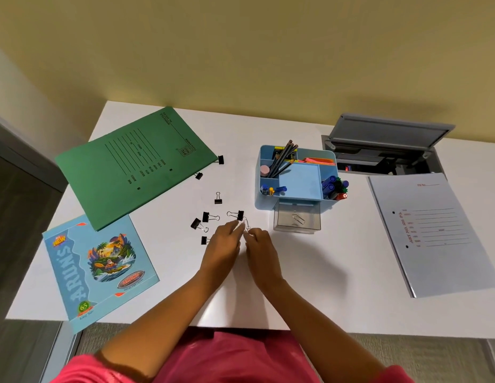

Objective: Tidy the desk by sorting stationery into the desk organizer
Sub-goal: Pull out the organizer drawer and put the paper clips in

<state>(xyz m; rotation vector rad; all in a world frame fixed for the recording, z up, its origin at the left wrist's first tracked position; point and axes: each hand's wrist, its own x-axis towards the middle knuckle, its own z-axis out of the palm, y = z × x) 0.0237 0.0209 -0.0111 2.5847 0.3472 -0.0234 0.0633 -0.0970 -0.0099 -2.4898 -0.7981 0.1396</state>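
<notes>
the job looks about half done. the blue organizer (299, 176) sits at 1 o'clock from the hands, and it already holds pencils (282, 158) standing up, fat markers (334, 186), bright paper slips and a few small bits. its clear drawer (310, 226) is pulled open at the front, and a lone clip (298, 218) lies inside

the right hand (261, 246) pinches some thin paper clips (247, 227) just above the table (337, 272). the left hand (221, 246) has its fingertips right at the same paper clips, but i cannot tell if it grips them or only touches them. i think these go into the drawer next

still left are the black binder clips (207, 217). five lie loose from 9 to 12 o'clock of the left hand, all near each other. two more sit further off at 11 o'clock, at the edge of the green folder (135, 167); i cannot tell if they are clipped on it

the paper clips are bent shiny wire, tiny and slippery. the binder clips are hard black wedges with silver wire loops. the organizer is smooth plastic with straight walls. the drawer is see-through plastic, like a little box. the green folder is flat dull card. a glossy blue notebook (99, 269) lies at 8 o'clock and a pale grey file (434, 233) at 3 o'clock
</notes>
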